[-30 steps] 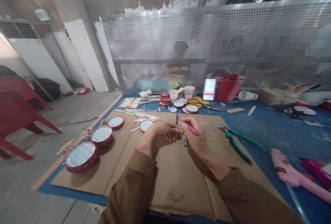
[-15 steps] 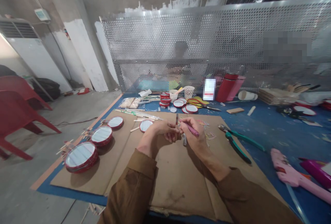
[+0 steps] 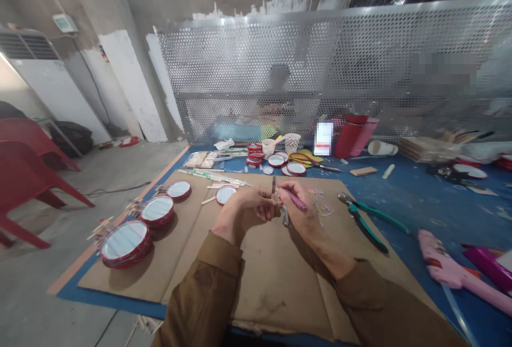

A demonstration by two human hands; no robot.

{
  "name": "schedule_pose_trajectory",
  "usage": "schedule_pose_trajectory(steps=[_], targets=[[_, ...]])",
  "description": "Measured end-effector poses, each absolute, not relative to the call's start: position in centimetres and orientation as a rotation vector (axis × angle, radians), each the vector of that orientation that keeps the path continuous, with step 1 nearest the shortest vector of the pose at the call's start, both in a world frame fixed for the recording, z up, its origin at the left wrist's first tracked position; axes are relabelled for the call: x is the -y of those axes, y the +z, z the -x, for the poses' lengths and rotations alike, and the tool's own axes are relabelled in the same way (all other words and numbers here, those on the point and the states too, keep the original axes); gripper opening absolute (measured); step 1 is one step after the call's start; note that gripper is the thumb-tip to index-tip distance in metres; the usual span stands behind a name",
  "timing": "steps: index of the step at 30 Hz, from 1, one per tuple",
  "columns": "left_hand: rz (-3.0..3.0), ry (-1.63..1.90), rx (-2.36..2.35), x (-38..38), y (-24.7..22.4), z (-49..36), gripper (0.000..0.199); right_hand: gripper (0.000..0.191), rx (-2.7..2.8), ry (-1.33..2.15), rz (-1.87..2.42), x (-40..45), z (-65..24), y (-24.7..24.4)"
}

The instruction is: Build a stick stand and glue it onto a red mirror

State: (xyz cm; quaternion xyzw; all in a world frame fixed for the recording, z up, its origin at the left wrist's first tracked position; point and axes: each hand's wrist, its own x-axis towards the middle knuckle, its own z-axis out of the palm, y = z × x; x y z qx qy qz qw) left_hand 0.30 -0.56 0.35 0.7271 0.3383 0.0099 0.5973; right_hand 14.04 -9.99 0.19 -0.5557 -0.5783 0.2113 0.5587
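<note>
Left hand (image 3: pixel 262 205): fingertips pinching a dark strip (image 3: pixel 274 184), which stands roughly upright. Looks like the steadying side; exact finger contact is partly hidden.
Right hand (image 3: pixel 299 205): fingers closed around a pink pen-like tool (image 3: pixel 296 200), writing-style grip, tip end toward the strip. Probably held that way for fine control.
Strip: between the two hands, above the cardboard. Hands close together, likely so each can brace the other; can't tell if they touch.
Grey cylinder (image 3: pixel 285 218): just below the hands, partly covered. Can't tell if held or lying there.
Cardboard (image 3: pixel 276 277): flat on the blue table (image 3: pixel 416 192), presumably to protect the top.
Red-rimmed stacks (image 3: pixel 127 239): along the cardboard's left side, sticks pointing outward, likely out of elbow range.
Single disc (image 3: pixel 226 194): beyond the left wrist, near loose sticks.
Pliers (image 3: pixel 367 229): right side, handles toward the person, handy for the right hand.
Glue gun (image 3: pixel 442 267): farther right, on its side, probably within reach.
Bands (image 3: pixel 325 210): loose pile, just past the right hand.
</note>
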Motion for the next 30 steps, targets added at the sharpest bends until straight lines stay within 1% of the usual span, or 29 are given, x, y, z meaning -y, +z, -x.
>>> schedule_pose_trajectory(steps=[12,19,30], targets=[[-1.679,0.008,-0.795,0.44,0.39,-0.49,0.028,0.023,1.397,0.492,1.327,9.84,-14.23,-0.08],[-1.69,0.024,-0.787,0.66,0.65,-0.32,0.043,0.023,1.407,0.489,1.323,9.79,-14.16,-0.04],[-1.694,0.018,-0.792,0.55,0.51,-0.37,0.037,0.022,1.414,0.488,1.319,9.7,-14.18,-0.25]])
